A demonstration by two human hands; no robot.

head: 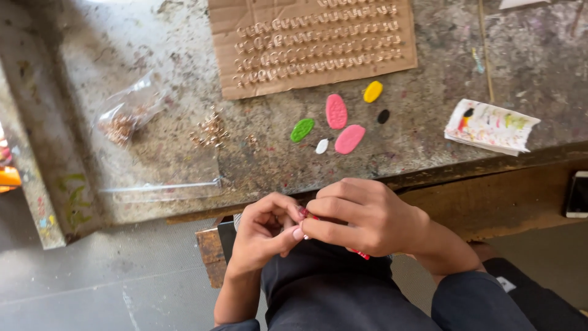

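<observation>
While both hands meet over lap, left hand grip, right hand grip pinch red tool.

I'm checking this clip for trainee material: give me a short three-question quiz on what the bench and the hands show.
1. True or false: both hands, the left hand and the right hand, are pinched together on a small red piece over the lap.
2. How many pink oval pieces lie on the worktable?
3. What sits on the cardboard sheet? A) paint tubes B) rows of small metal links C) scissors

Key: 1 true. 2 two, the upper pink oval and the lower pink oval. 3 B.
</observation>
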